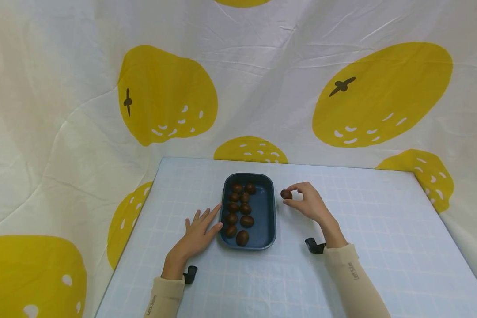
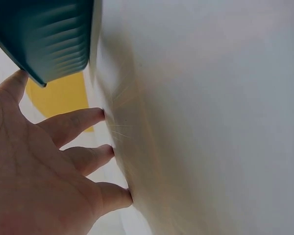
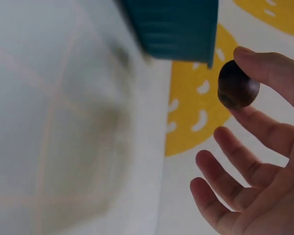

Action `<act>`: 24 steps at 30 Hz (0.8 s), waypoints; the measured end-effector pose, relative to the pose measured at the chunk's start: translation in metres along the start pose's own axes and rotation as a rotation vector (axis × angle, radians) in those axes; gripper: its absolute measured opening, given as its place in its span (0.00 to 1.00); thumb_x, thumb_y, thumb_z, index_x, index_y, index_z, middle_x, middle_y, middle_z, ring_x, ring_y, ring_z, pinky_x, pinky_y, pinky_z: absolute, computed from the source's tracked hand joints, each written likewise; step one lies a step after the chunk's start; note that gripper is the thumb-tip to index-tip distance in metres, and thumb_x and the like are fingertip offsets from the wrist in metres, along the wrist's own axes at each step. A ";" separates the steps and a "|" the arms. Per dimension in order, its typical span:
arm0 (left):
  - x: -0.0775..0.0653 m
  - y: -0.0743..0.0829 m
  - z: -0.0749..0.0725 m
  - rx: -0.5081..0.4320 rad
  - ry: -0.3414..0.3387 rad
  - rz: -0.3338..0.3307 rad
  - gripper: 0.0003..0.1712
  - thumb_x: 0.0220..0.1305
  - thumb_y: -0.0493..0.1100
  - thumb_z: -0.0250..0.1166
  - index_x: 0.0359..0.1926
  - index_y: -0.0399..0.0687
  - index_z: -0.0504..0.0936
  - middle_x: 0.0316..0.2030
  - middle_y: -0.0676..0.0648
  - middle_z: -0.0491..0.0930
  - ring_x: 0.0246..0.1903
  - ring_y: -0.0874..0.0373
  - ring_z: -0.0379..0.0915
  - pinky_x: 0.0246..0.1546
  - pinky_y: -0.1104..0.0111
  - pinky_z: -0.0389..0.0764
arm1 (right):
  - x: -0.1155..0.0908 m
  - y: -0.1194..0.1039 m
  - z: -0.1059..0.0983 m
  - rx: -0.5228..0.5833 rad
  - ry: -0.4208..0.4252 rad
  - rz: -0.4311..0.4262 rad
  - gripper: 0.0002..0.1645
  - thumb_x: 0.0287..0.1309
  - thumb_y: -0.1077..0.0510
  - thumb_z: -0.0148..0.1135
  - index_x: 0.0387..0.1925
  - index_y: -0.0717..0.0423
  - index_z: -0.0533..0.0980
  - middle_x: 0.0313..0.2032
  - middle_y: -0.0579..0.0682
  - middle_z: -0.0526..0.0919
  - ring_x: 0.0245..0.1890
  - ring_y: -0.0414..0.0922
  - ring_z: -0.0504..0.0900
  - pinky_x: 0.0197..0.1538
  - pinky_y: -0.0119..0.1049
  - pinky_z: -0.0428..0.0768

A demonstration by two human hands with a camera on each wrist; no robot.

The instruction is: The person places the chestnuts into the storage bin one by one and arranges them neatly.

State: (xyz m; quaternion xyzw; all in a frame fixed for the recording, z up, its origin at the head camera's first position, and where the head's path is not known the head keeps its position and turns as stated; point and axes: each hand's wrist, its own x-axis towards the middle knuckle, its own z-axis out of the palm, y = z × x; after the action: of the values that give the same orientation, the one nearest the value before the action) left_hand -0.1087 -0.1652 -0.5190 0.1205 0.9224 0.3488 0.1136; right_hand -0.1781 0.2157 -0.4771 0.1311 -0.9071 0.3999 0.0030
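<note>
A dark blue tray (image 1: 265, 212) stands on the table with several glossy brown chestnuts (image 1: 247, 221) in its left and middle part. My right hand (image 1: 311, 204) is beside the tray's right side, pinching one chestnut (image 3: 237, 85) between thumb and index finger. In the right wrist view its other fingers are spread and loosely bent, and the chestnut is held above the table, near the tray's outer wall (image 3: 179, 34). At the tray's left side is my left hand (image 1: 196, 236), fingers spread; its index finger and thumb reach the rim, while the other fingertips (image 2: 105, 152) rest on the tabletop.
A pale checked cloth covers the table (image 1: 381, 229). Behind it and to the left hangs a white curtain (image 1: 262, 101) printed with big yellow fruit. Black wrist camera mounts (image 1: 315, 246) stick out from both wrists.
</note>
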 end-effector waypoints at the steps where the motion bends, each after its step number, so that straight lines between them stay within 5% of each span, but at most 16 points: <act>1: 0.000 0.000 0.000 0.000 0.002 0.001 0.37 0.73 0.70 0.46 0.78 0.79 0.48 0.75 0.37 0.54 0.74 0.31 0.33 0.63 0.30 0.27 | 0.000 -0.004 0.000 0.004 -0.002 -0.015 0.20 0.55 0.57 0.76 0.48 0.61 0.83 0.49 0.56 0.82 0.55 0.58 0.74 0.58 0.57 0.72; 24: 0.001 -0.001 0.001 0.007 0.008 0.000 0.37 0.74 0.69 0.47 0.79 0.76 0.49 0.75 0.37 0.54 0.74 0.31 0.33 0.63 0.30 0.27 | 0.013 -0.079 0.031 0.028 -0.131 -0.208 0.23 0.55 0.54 0.76 0.50 0.58 0.81 0.49 0.55 0.77 0.52 0.59 0.75 0.54 0.51 0.75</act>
State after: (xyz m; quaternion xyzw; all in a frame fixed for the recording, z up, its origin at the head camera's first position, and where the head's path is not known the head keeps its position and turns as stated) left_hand -0.1090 -0.1647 -0.5205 0.1197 0.9241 0.3459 0.1097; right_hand -0.1690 0.1392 -0.4396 0.2503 -0.8812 0.4007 -0.0169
